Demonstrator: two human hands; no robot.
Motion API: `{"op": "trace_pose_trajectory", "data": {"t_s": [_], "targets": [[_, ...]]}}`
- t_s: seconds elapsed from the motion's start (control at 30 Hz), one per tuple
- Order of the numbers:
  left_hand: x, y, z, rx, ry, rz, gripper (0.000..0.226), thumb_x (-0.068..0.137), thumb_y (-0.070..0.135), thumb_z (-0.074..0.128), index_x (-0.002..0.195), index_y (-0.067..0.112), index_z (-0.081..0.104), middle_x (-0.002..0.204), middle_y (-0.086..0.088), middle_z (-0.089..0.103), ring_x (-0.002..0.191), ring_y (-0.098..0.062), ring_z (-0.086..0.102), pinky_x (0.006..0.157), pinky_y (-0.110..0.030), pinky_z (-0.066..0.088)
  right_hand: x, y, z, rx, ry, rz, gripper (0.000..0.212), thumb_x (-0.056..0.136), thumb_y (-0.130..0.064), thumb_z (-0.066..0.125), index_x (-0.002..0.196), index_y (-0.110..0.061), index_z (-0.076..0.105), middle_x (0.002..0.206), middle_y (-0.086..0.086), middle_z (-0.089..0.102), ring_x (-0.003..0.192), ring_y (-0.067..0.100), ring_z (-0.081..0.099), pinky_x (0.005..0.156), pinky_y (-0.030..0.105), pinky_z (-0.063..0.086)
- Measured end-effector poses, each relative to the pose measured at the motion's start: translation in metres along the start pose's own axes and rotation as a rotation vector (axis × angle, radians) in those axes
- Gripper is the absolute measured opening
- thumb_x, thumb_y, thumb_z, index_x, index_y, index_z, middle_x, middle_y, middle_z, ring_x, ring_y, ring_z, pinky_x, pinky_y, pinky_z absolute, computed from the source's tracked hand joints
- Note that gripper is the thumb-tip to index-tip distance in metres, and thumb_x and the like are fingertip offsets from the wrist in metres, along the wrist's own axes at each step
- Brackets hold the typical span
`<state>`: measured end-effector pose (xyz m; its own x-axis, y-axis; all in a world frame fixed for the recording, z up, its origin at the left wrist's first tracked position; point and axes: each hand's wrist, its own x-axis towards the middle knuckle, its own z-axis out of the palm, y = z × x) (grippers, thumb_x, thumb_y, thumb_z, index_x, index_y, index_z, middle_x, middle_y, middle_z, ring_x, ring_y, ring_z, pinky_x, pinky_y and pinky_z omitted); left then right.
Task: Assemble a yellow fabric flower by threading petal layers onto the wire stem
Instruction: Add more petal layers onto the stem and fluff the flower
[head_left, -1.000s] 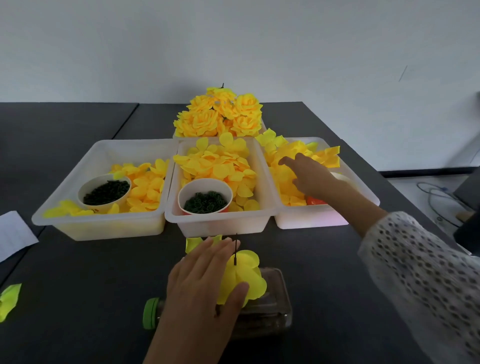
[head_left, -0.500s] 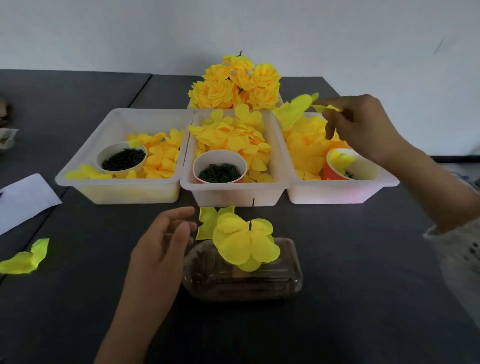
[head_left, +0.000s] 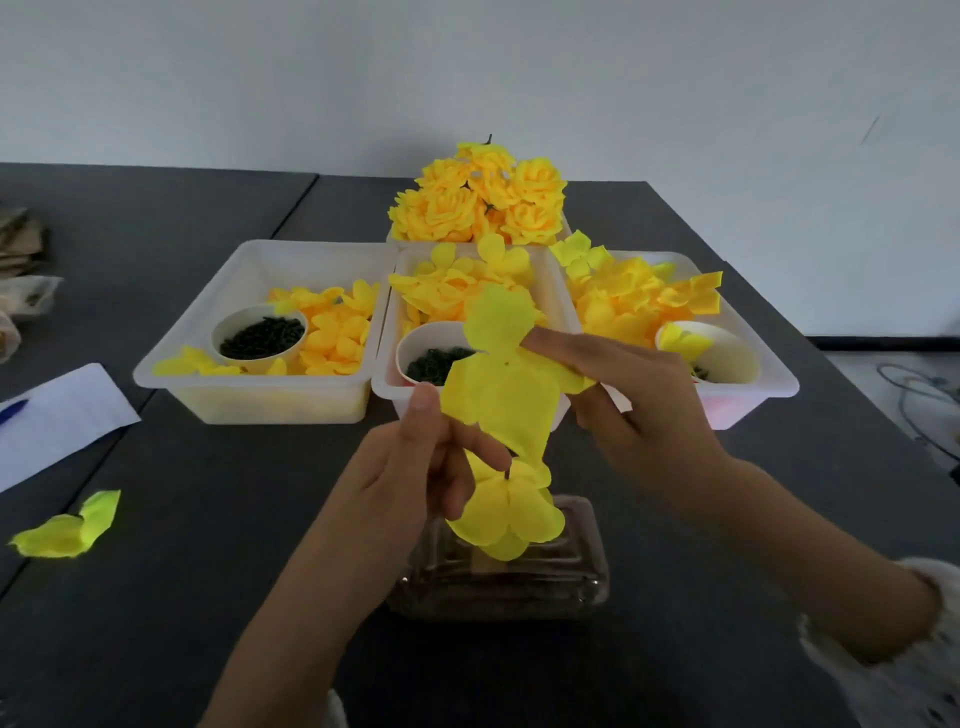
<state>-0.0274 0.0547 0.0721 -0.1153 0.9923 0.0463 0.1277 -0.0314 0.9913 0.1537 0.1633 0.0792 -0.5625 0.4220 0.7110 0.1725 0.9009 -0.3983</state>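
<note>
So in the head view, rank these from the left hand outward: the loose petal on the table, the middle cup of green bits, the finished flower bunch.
From the left hand:
1. Middle cup, just beyond it.
2. Loose petal, far left on the table.
3. Flower bunch, at the back.

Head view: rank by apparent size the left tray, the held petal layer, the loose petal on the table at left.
1. left tray
2. held petal layer, though nearer the camera, so it looks bigger than it is
3. loose petal

Matt fabric petal layer (head_left: 501, 387), translucent plastic bins (head_left: 249, 400)
</note>
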Motion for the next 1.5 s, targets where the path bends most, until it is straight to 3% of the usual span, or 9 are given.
{"op": "trace_pose_trajectory", "data": {"t_s": [0.13,0.3,0.47,0.53,0.63,0.87,1.13,1.4,1.5], "targets": [[0.001,0.005,-0.003,-0.054,0.066,-0.01,0.057,0.077,0.07,0.043,0.051,0.019,0.046,0.049,0.003,0.04,0.044,-0.008,0.033,0.047,-0.016,0.031,-0.011,0.005,0.004,-0.075,-0.027,-0.033,0.046,0.092,-0.005,0.042,0.132,-0.026,0.05,0.094,0.008,0.068,0.079,0.026,0.065,0.063,0.039,0.052],[0.001,0.011,-0.005,-0.187,0.069,0.015,0.033,0.077,0.046,0.051,0.049,0.03,0.056,0.045,0.01,0.036,0.039,-0.002,0.027,0.04,-0.012,0.027,-0.015,0.005,0.003,-0.236,-0.062,-0.103,0.044,0.09,0.001,0.054,0.129,-0.018,0.051,0.093,0.008,0.068,0.075,0.028,0.064,0.06,0.04,0.05],[0.004,0.007,-0.004,-0.179,0.123,0.08,0.035,0.092,0.024,0.051,0.058,0.022,0.058,0.047,0.01,0.04,0.04,-0.001,0.032,0.041,-0.01,0.029,-0.012,-0.009,0.002,0.253,0.039,0.431,0.043,0.096,-0.005,0.051,0.13,-0.031,0.052,0.082,-0.002,0.065,0.059,0.018,0.058,0.056,0.027,0.047],[0.006,0.005,-0.006,-0.134,0.148,0.115,0.029,0.094,0.022,0.051,0.069,0.009,0.059,0.049,0.009,0.043,0.043,-0.002,0.035,0.044,-0.011,0.032,-0.006,-0.016,-0.003,0.609,0.035,0.693,0.023,0.099,-0.027,0.046,0.112,-0.025,0.064,0.071,0.009,0.063,0.048,0.018,0.053,0.048,0.024,0.042],[0.008,0.002,-0.006,-0.101,0.173,0.137,0.031,0.089,0.03,0.054,0.078,0.002,0.061,0.052,0.009,0.046,0.047,-0.002,0.038,0.047,-0.012,0.034,0.003,-0.024,-0.007,0.909,-0.079,1.026,0.052,0.085,-0.062,0.04,0.078,-0.022,0.072,0.065,0.014,0.064,0.04,0.02,0.046,0.04,0.021,0.037],[0.006,0.003,-0.001,-0.044,0.157,0.151,0.021,0.078,0.043,0.055,0.062,0.033,0.063,0.052,0.009,0.047,0.049,-0.002,0.039,0.049,-0.012,0.036,-0.006,-0.032,-0.012,0.87,-0.224,0.928,0.038,0.082,-0.04,0.066,0.088,-0.002,0.066,0.06,0.002,0.048,0.048,0.01,0.038,0.045,0.019,0.032],[0.004,-0.001,-0.002,-0.049,0.162,0.155,0.021,0.078,0.042,0.057,0.063,0.029,0.064,0.051,0.01,0.047,0.047,-0.001,0.041,0.049,-0.011,0.036,-0.005,-0.034,-0.01,0.927,-0.193,0.932,0.012,0.082,-0.024,0.071,0.085,-0.013,0.067,0.066,0.005,0.039,0.052,0.011,0.033,0.047,0.021,0.03],[0.005,-0.002,0.003,-0.059,0.161,0.143,0.025,0.076,0.046,0.056,0.079,0.027,0.072,0.051,0.012,0.048,0.048,-0.001,0.043,0.049,-0.011,0.037,-0.009,-0.033,-0.008,1.157,-0.191,1.037,0.027,0.082,-0.022,0.069,0.102,-0.005,0.062,0.07,0.0,0.045,0.055,0.01,0.025,0.05,0.023,0.021],[0.004,-0.002,0.003,-0.049,0.155,0.143,0.024,0.078,0.045,0.057,0.079,0.025,0.071,0.051,0.012,0.048,0.048,-0.001,0.043,0.049,-0.012,0.036,-0.011,-0.03,-0.009,1.244,-0.184,1.035,0.029,0.079,-0.025,0.073,0.102,-0.009,0.063,0.072,-0.002,0.053,0.057,0.01,0.036,0.051,0.022,0.033]]}}
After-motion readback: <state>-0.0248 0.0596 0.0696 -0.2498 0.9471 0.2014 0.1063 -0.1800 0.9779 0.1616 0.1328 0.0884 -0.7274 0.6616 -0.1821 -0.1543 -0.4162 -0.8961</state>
